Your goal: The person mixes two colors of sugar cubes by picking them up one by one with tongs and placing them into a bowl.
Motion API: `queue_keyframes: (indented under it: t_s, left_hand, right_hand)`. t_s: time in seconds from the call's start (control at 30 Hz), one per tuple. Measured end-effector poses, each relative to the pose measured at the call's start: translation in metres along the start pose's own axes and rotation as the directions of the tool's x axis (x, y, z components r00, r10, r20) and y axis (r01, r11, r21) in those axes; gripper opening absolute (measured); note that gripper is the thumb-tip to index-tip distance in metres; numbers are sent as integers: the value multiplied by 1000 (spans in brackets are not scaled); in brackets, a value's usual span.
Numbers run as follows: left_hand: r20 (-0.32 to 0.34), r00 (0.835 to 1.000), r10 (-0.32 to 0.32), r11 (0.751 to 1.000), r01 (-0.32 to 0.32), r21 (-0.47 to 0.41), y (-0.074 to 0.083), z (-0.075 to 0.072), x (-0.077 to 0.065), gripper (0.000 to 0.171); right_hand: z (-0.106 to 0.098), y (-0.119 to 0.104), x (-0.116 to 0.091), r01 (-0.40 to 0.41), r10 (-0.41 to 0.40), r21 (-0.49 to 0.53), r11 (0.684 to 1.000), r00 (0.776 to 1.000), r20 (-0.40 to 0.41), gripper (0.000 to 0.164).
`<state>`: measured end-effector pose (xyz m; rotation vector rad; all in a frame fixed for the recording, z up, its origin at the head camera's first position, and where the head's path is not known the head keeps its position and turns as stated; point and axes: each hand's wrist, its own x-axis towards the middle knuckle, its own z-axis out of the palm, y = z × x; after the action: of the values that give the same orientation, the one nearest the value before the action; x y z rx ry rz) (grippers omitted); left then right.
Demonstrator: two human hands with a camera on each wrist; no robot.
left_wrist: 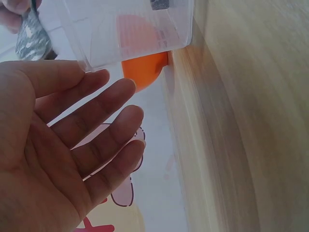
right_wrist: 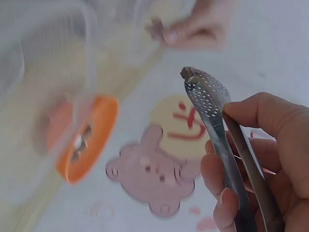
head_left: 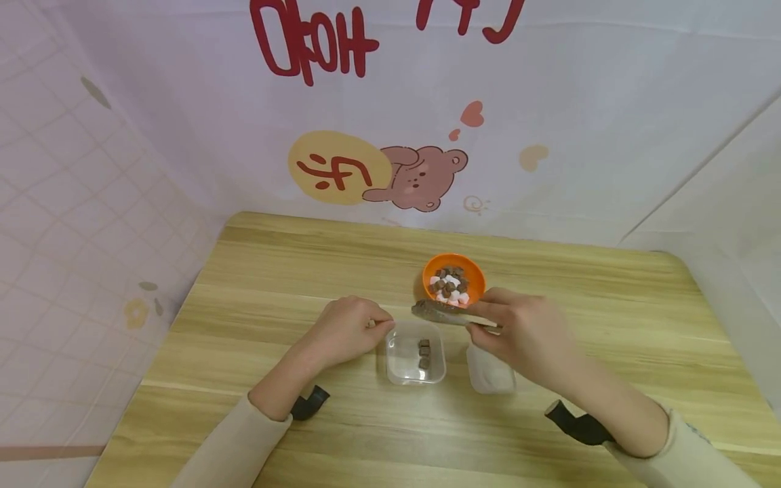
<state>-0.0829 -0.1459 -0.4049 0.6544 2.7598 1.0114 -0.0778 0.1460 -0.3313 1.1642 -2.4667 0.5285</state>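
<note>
My right hand (head_left: 531, 335) grips metal tongs (right_wrist: 208, 104) with perforated tips. A small brown piece (right_wrist: 185, 72) is caught at the end of the tongs in the right wrist view. With thumb and index finger, my left hand (left_wrist: 72, 125) pinches the corner of a clear plastic container (head_left: 415, 381); its other fingers are spread loosely. Inside that container, brown cubes (head_left: 424, 354) stand in a short row toward the right side. Just beyond the tongs sits an orange bowl (head_left: 427, 270) holding brown cubes and pink and white pieces.
Another clear container (head_left: 491, 376) stands to the right of the first, partly under my right hand. The wooden table (head_left: 293, 264) reaches back to a white printed cloth (head_left: 579, 176) with a bear drawing. Black straps (head_left: 311, 404) hang at both wrists.
</note>
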Motion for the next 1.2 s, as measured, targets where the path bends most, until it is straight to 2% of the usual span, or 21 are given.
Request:
queue_keyframes:
  t_s: [0.1, 0.17, 0.4, 0.53, 0.63, 0.77, 0.93, 1.07, 1.2]
  left_hand:
    - [6, 1000, -10, 1000, 10, -9, 0, 0, 0, 15]
    - [8, 1000, -15, 1000, 16, -8, 1, 0, 0, 14]
    - [7, 1000, -14, 1000, 14, -2, 0, 2, 1, 15]
    - [6, 1000, -22, 1000, 22, -6, 1, 2, 1, 15]
    - [7, 1000, -28, 1000, 28, -6, 1, 2, 1, 15]
    - [7, 1000, -29, 1000, 29, -6, 0, 2, 1, 15]
    - [3, 1000, -24, 1000, 24, -18, -1, 2, 0, 15]
    - [-2, 1000, -20, 1000, 20, -19, 0, 1, 0, 14]
    - [-6, 1000, -14, 1000, 14, -9, 1, 0, 0, 15]
  right_hand:
    - [-10, 14, 2, -38, 37, -7, 999, 998, -46, 19]
    - [-13, 25, 3, -83, 82, -29, 996, 996, -46, 16]
    - [-8, 59, -1, -211, 217, -128, 969, 976, 30, 11]
    - [-5, 68, -5, -267, 281, -150, 952, 957, 77, 12]
    - [-3, 72, -6, -278, 293, -154, 948, 952, 91, 12]
    - [-5, 73, -6, -270, 283, -143, 952, 955, 84, 12]
    - [-11, 62, -3, -245, 252, -85, 966, 964, 83, 14]
    - [-17, 50, 3, -132, 133, -17, 991, 984, 115, 18]
    - [-20, 42, 11, 9, -12, 18, 1000, 982, 190, 24]
